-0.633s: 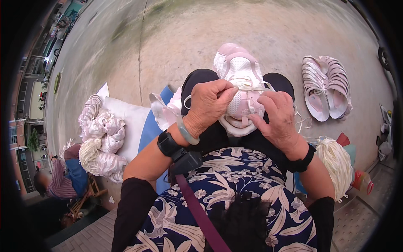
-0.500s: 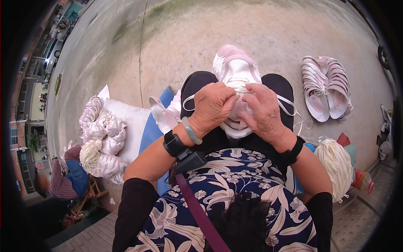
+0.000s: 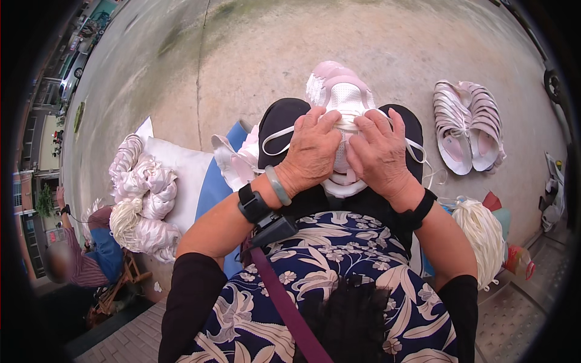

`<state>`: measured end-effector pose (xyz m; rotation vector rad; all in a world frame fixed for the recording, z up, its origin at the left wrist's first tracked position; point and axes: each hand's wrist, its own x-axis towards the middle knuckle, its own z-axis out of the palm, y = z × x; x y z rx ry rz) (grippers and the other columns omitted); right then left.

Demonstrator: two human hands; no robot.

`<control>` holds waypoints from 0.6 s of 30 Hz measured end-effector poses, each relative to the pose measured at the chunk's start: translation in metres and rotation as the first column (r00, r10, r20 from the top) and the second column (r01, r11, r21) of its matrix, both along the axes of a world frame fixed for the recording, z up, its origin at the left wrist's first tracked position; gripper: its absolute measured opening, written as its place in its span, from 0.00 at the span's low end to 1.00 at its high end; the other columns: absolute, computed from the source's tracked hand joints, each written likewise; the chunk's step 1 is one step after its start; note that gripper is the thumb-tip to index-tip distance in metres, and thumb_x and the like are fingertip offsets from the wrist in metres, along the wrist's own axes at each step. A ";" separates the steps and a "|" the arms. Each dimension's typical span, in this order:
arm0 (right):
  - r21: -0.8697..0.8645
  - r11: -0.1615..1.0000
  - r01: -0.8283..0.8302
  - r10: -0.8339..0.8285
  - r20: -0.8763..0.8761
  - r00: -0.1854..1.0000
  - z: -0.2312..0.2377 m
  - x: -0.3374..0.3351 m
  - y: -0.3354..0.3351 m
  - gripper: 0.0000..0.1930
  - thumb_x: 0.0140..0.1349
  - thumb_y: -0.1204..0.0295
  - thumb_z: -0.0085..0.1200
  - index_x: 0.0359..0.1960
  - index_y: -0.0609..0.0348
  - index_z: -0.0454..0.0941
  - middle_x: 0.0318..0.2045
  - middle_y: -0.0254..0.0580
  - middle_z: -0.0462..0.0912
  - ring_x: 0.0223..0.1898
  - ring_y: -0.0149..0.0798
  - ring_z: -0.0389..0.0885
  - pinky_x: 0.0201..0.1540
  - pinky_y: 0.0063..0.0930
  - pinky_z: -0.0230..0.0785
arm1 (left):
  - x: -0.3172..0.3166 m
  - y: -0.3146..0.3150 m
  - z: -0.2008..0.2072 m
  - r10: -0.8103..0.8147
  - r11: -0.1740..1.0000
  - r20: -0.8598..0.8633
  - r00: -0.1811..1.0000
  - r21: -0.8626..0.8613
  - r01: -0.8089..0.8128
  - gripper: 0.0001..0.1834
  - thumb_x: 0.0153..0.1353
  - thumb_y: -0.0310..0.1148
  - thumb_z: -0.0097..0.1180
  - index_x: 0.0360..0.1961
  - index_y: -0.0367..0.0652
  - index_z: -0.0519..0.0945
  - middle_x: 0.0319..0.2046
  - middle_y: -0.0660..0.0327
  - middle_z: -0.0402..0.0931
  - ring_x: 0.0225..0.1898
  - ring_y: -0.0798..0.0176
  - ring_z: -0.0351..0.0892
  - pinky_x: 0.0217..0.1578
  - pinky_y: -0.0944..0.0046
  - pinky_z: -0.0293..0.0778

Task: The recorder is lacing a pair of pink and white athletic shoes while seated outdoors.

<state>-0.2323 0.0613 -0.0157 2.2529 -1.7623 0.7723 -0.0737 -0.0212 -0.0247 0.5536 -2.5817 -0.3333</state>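
- Head view: left hand (image 3: 310, 152) and right hand (image 3: 381, 158) curl over laces (image 3: 347, 125); exact grip hidden.
- Shoe (image 3: 346, 95) between them looks light, soft; best steadied by its sides.

part of the shoe (image 3: 347, 95) out of sight behind left hand (image 3: 311, 145) and right hand (image 3: 379, 154), another person's head (image 3: 59, 261) a blur

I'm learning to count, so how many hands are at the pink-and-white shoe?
2: the left hand at the picture's left of the shoe, the right hand at its right.

soft daylight, curved dark-rimmed edges
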 end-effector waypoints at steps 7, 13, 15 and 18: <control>0.133 0.990 0.057 -0.053 -0.039 0.998 0.003 -0.005 0.002 0.09 0.41 0.71 0.59 0.27 0.57 0.77 0.40 0.41 0.75 0.49 0.43 0.70 0.51 0.47 0.57 | -0.001 0.001 -0.001 -0.005 1.000 0.027 1.000 0.024 0.004 0.05 0.47 0.24 0.52 0.28 0.35 0.76 0.49 0.51 0.69 0.55 0.43 0.63 0.53 0.51 0.61; 0.163 0.982 0.101 -0.093 -0.058 0.994 0.002 -0.004 0.002 0.10 0.42 0.72 0.59 0.29 0.56 0.78 0.43 0.43 0.75 0.51 0.45 0.69 0.51 0.47 0.56 | -0.009 0.003 0.007 -0.019 0.999 0.096 0.995 0.044 0.015 0.05 0.46 0.24 0.51 0.27 0.37 0.77 0.50 0.51 0.68 0.56 0.43 0.61 0.55 0.47 0.58; 0.164 0.980 0.109 -0.102 -0.050 0.994 -0.001 -0.004 0.002 0.09 0.42 0.72 0.58 0.29 0.56 0.78 0.44 0.43 0.75 0.51 0.45 0.69 0.51 0.47 0.56 | -0.011 0.001 0.005 -0.050 0.996 0.083 0.995 0.080 0.043 0.05 0.48 0.25 0.53 0.28 0.38 0.78 0.51 0.50 0.67 0.56 0.42 0.61 0.55 0.46 0.56; 0.174 0.979 0.103 -0.115 0.059 0.992 -0.011 -0.007 0.004 0.09 0.43 0.73 0.57 0.30 0.56 0.78 0.45 0.44 0.75 0.51 0.45 0.70 0.52 0.45 0.57 | -0.014 -0.001 -0.003 -0.025 0.989 0.008 1.000 0.146 0.024 0.05 0.50 0.27 0.55 0.29 0.39 0.78 0.51 0.50 0.67 0.57 0.42 0.61 0.56 0.46 0.56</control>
